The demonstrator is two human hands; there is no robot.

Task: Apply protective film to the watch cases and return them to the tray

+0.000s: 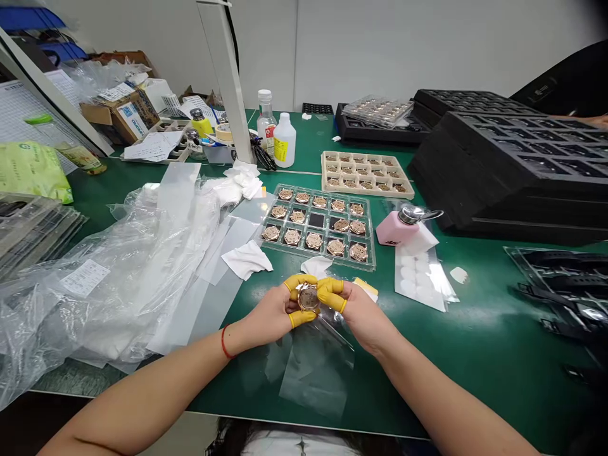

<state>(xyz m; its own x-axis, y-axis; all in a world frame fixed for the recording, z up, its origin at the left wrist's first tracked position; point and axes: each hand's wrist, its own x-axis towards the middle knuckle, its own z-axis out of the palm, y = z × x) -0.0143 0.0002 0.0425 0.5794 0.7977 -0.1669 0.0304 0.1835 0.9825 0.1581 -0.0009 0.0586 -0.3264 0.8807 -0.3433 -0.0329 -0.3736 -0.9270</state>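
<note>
A rose-gold watch head (308, 297) without a strap is held up over the front of the green bench. Its round, greyish face or back is turned toward me; which one, I cannot tell. My left hand (280, 310), in yellow finger cots, grips it by the rim from the left. From the right, the cotted thumb and fingers of my right hand (354, 307) close on its edge. Just beyond lies a clear plastic tray (373, 253) holding several similar watch heads; one middle compartment shows its dark bottom. A white cloth (317, 266) sits between tray and hands.
On the right are a pink pump bottle (395, 229), white round pads (418, 278), black foam trays (468, 177) and strapped watches (570, 285). A beige tray (365, 193) of watch parts stands behind. Plastic bags (118, 291) cover the left; a white bottle (285, 142) stands by the lamp post (228, 76).
</note>
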